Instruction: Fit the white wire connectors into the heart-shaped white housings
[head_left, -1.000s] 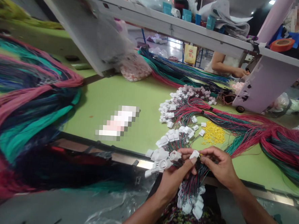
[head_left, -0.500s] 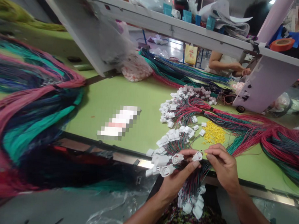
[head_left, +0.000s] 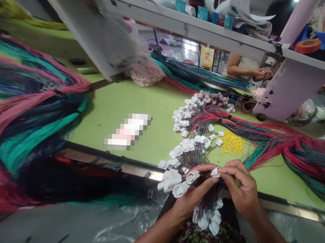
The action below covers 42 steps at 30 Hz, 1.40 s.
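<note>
left hand (head_left: 192, 193) | half-closed around wire harness (head_left: 208, 199) | right hand (head_left: 242, 187) | pinching white connector (head_left: 216, 172)

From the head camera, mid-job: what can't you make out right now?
Head view:
- white connector: partly hidden by the right hand's fingers.
- wire bundle: gripped section hidden by the left hand.
- white-and-pink packet: pixelated, contents unreadable.

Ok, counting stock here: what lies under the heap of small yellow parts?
Green tabletop shows around the small yellow parts; whatever lies directly beneath them is covered by the heap.
</note>
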Each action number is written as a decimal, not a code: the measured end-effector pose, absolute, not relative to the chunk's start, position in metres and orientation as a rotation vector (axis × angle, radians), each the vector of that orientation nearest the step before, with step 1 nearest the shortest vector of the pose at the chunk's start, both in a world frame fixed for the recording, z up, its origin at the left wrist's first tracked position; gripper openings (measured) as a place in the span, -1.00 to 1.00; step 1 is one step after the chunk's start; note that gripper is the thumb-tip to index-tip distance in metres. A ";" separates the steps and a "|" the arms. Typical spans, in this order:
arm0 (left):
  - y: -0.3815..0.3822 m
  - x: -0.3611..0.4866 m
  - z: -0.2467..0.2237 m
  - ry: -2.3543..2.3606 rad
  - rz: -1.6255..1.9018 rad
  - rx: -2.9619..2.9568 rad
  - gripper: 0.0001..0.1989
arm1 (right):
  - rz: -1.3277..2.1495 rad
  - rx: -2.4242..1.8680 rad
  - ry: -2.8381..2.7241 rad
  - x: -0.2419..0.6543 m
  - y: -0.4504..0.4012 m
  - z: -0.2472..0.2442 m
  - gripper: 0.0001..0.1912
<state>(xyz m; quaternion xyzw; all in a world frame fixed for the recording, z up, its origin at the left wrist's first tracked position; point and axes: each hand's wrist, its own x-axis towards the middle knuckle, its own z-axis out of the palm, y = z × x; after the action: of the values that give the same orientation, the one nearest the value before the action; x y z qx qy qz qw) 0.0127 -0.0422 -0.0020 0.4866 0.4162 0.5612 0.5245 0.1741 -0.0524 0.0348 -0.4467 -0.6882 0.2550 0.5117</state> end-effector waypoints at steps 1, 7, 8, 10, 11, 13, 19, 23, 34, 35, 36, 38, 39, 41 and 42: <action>-0.042 0.012 -0.001 1.001 1.341 1.171 -0.79 | 0.614 -1.075 -1.656 0.174 -0.052 0.034 -0.81; -0.043 0.011 0.003 1.020 1.355 1.189 -0.83 | 0.708 -1.076 -1.604 0.174 -0.052 0.034 -0.83; -0.043 0.011 0.004 1.011 1.356 1.185 -0.84 | 0.748 -1.089 -1.579 0.174 -0.052 0.034 -0.84; -0.043 0.011 0.006 0.989 1.359 1.179 -0.85 | 0.841 -1.116 -1.511 0.174 -0.051 0.033 -0.88; -0.042 0.011 0.007 0.982 1.359 1.180 -0.85 | 0.887 -1.122 -1.477 0.175 -0.051 0.033 -0.89; -0.042 0.010 0.009 0.975 1.358 1.193 -0.85 | 0.968 -1.111 -1.418 0.175 -0.049 0.033 -0.92; -0.041 0.008 0.013 0.959 1.333 1.321 -0.84 | 1.148 -1.035 -1.266 0.175 -0.043 0.035 -0.95; -0.042 0.007 0.012 0.979 1.353 1.349 -0.83 | 1.195 -1.022 -1.206 0.173 -0.043 0.035 -0.92; -0.039 0.011 0.000 1.030 1.419 1.467 -0.81 | 1.287 -1.065 -1.027 0.169 -0.045 0.030 -0.78; -0.039 0.012 0.001 1.039 1.416 1.465 -0.80 | 1.286 -1.068 -1.016 0.169 -0.045 0.029 -0.77; -0.040 0.012 0.001 1.049 1.418 1.456 -0.80 | 1.284 -1.072 -1.000 0.168 -0.045 0.029 -0.76; -0.040 0.012 0.002 1.055 1.435 1.433 -0.79 | 1.281 -1.079 -0.962 0.166 -0.046 0.028 -0.74; -0.040 0.012 0.001 1.058 1.440 1.426 -0.78 | 1.281 -1.080 -0.941 0.165 -0.046 0.027 -0.74; -0.040 0.013 -0.001 1.071 1.437 1.435 -0.77 | 1.281 -1.076 -0.903 0.162 -0.048 0.025 -0.74; -0.040 0.013 -0.002 1.083 1.433 1.449 -0.76 | 1.277 -1.072 -0.887 0.161 -0.049 0.023 -0.74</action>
<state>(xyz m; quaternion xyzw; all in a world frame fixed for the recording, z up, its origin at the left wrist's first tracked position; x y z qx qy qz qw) 0.0129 -0.0395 -0.0022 0.5739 0.4289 0.5679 0.4050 0.1606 -0.0488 0.0233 -0.4598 -0.3807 0.5476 0.5864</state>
